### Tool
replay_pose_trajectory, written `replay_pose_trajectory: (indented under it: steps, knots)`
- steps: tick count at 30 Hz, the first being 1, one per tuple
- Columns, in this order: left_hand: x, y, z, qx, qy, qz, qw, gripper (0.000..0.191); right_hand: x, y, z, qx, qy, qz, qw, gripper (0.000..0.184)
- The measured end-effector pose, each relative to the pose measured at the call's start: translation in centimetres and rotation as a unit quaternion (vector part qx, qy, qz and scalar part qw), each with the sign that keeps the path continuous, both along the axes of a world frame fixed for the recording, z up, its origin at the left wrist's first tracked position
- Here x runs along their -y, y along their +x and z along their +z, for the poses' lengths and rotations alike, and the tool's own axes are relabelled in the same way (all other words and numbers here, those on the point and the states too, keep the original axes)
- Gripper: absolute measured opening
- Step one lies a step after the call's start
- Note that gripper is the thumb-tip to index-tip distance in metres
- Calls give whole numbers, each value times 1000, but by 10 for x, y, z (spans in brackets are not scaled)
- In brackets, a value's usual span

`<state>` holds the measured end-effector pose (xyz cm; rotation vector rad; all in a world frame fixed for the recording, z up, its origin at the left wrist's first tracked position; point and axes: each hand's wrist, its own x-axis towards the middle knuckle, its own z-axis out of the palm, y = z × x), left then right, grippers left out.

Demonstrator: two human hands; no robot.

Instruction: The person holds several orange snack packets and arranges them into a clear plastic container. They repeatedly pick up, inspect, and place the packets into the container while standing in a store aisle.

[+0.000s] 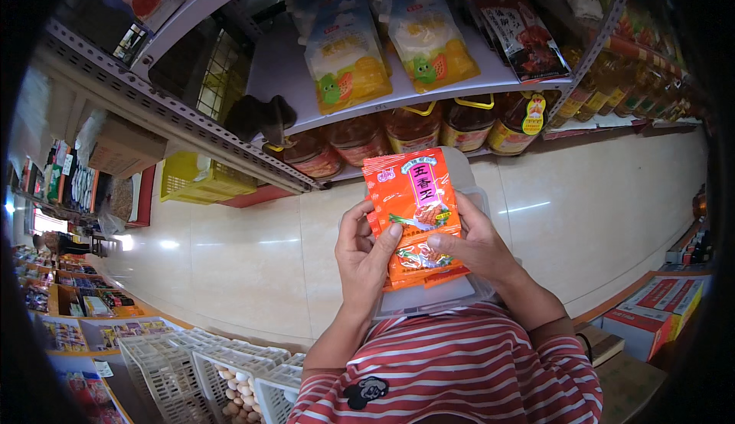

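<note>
A small stack of orange seasoning sachets (pixel 410 206) is between my two hands, printed with writing and a picture of food. My left hand (pixel 366 252) grips the stack's left side, thumb on the front. On the right side my right hand (pixel 482 240) holds it, its thumb pressing the lower sachet. Some sachets overlap, so those at the back are mostly hidden. Behind and below the stack, close against my striped shirt, is a translucent plastic container (pixel 396 306); the sachets and hands hide much of it.
Ahead stands a metal shelf (pixel 287 79) with yellow-and-blue pouches (pixel 347 56) and dark red packets (pixel 525 42). Large oil bottles (pixel 416 125) line its bottom. A yellow crate (pixel 201 177) sits left. White crates (pixel 172 366), one holding eggs (pixel 244 395), stand lower left; cartons (pixel 643 320) lower right.
</note>
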<state>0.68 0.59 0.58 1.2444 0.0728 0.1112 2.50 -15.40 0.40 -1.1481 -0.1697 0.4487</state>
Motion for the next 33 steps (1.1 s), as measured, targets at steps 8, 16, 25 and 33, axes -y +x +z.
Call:
replay_pose_trajectory:
  steps: [8, 16, 25, 33]
  knots:
    - [2, 0, 2, -18, 3, 8, 1000, 43, -1, -4, 0, 6, 17, -17, 1000, 55]
    - [1, 0, 2, -14, 5, 29, 999, 38, 1, -4, -2, 35, -22, 3, 999, 52]
    - [-7, -4, 8, -62, -61, 23, 996, 17, -1, -2, -2, 33, -1, -6, 999, 59]
    - [-55, -17, 35, 75, 61, 188, 977, 11, 3, -5, 7, -12, 55, -70, 996, 59]
